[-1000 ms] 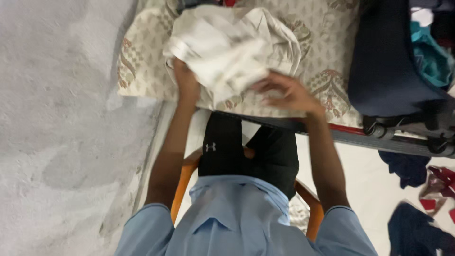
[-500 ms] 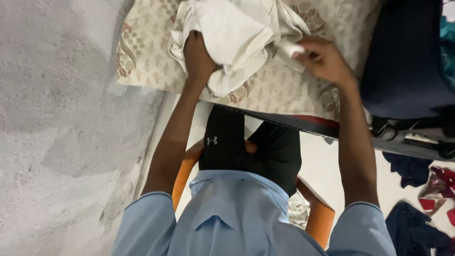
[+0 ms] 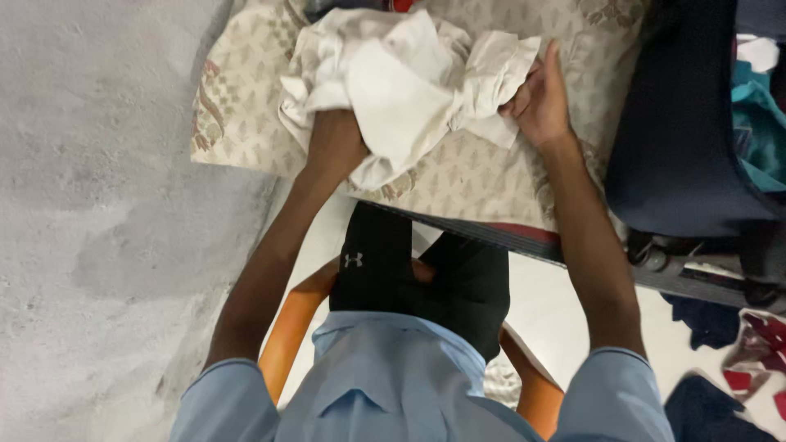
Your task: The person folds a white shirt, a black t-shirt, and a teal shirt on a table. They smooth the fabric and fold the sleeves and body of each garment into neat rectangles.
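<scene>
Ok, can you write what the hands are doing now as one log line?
left hand: under white cloth, gripping | right hand: pinching cloth's edge | cloth: crumpled on patterned bed cover | suitcase: at right

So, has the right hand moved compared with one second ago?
Yes. The right hand has gone up and outward over the patterned bedsheet, from near the bed edge toward the dark suitcase, gripping the white cloth.

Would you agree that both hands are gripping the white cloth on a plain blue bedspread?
Not quite: the head view shows the bedspread is cream with a floral pattern, not plain blue. The rest holds: the left hand and right hand both grip the white cloth lying on it.
</scene>
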